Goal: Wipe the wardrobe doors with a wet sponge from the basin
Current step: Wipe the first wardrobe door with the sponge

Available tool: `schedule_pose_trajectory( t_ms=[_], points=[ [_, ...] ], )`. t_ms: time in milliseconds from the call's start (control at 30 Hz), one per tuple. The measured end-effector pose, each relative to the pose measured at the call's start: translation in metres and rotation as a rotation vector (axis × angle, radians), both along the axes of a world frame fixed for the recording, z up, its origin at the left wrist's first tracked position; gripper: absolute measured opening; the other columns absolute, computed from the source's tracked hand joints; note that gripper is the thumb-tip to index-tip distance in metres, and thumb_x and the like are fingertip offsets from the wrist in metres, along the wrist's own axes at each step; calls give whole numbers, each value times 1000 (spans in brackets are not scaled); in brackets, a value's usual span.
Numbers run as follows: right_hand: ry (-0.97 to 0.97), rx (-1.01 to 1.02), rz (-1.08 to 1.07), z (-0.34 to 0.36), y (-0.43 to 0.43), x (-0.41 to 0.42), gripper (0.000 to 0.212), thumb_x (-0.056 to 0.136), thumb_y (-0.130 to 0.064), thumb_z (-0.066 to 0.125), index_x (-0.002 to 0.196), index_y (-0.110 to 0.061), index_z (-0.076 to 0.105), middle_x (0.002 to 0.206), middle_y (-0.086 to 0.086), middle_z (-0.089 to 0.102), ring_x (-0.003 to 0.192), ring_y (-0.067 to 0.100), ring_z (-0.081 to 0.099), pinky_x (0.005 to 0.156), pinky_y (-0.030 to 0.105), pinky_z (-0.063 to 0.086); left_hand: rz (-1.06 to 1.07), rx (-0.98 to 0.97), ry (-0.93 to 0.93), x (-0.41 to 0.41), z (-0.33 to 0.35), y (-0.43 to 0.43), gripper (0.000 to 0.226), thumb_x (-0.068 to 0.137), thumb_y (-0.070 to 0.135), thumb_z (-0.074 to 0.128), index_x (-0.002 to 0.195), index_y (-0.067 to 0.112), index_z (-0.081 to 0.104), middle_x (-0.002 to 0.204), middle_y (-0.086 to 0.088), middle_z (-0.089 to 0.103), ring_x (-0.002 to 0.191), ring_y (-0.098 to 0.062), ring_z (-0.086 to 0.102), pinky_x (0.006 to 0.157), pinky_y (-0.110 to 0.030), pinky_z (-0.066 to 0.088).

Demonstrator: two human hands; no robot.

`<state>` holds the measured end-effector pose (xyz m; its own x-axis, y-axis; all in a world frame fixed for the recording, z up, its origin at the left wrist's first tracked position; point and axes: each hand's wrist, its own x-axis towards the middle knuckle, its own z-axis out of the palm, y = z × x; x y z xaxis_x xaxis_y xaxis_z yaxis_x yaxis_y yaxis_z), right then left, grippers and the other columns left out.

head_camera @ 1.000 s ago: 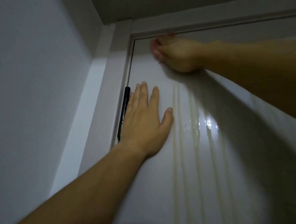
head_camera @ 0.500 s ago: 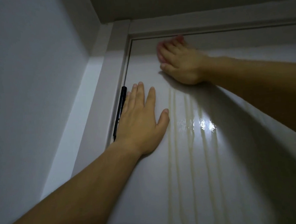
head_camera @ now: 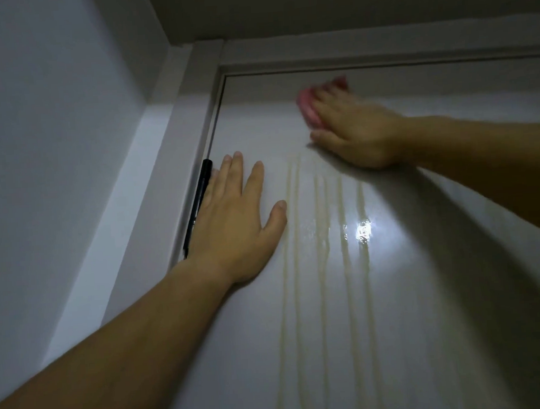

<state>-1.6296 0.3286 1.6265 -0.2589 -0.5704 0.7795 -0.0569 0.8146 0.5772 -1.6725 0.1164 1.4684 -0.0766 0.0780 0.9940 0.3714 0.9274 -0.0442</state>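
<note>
So the pink sponge [head_camera: 308,107] is up near the far top of the wardrobe door [head_camera: 394,291], just under the top frame, pressed to the panel by the right hand [head_camera: 355,129]. Its fingers are draped over the sponge and the thumb is tucked at the lower edge, so it's clamped on it. It's a bit blurry, so I can't tell how hard the squeeze is. The left hand [head_camera: 231,219] is flat on the door lower down on the left, fingers straight and slightly apart, thumb out, holding nothing. It sits right beside the black hinge thing [head_camera: 199,205] at the door's left edge.

My two cents on doing this step well: that sponge looks too wet. Drip streaks [head_camera: 323,264] are running down the panel below it, past the glare spot [head_camera: 363,230]. I'd go easier on the pressure up top, work in overlapping passes from the top down, and chase those runs before they dry into marks. Keeping the left palm braced seems smart too, since it should stop the door swinging.

Count:
- Sponge: one
- Hands: two
- Doors in view: one
- Black hinge: one
- Glare spots: one
- Drip streaks: five or six, but some merge, so I can't pin it down

No basin is in view.
</note>
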Motion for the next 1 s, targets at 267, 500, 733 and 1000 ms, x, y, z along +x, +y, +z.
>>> schedule_pose_trajectory(
  t_ms=[267,500,733,1000],
  points=[
    [-1,86,40,-38,7,0,82,100,-71,18,162,-27,-12,170,0,-14,156,20,-14,123,36,-6,-3,-19,-3,1,-1,-1,70,96,63,15,161,40,6,172,1,-7,157,-17,-12,127,-36,-7],
    [-6,-219,-38,25,24,8,83,102,-68,15,161,-17,-13,169,7,-19,155,26,-19,126,43,-11,29,17,-72,14,2,10,74,93,63,13,162,34,13,172,-7,0,158,-27,-8,128,-44,-3],
    [-10,-27,-21,0,42,10,74,106,-59,19,162,-22,-11,170,3,-15,156,19,-15,115,29,-14,-22,-52,17,26,19,69,69,100,58,18,162,27,17,172,-7,1,158,-22,-7,128,-43,-5],
    [-11,57,23,-29,62,8,73,104,-62,17,162,-26,-10,170,-1,-15,156,17,-15,120,32,-10,38,-129,-40,24,19,100,67,104,58,23,163,30,6,172,-4,-3,158,-22,-8,128,-45,-4]
  ],
)
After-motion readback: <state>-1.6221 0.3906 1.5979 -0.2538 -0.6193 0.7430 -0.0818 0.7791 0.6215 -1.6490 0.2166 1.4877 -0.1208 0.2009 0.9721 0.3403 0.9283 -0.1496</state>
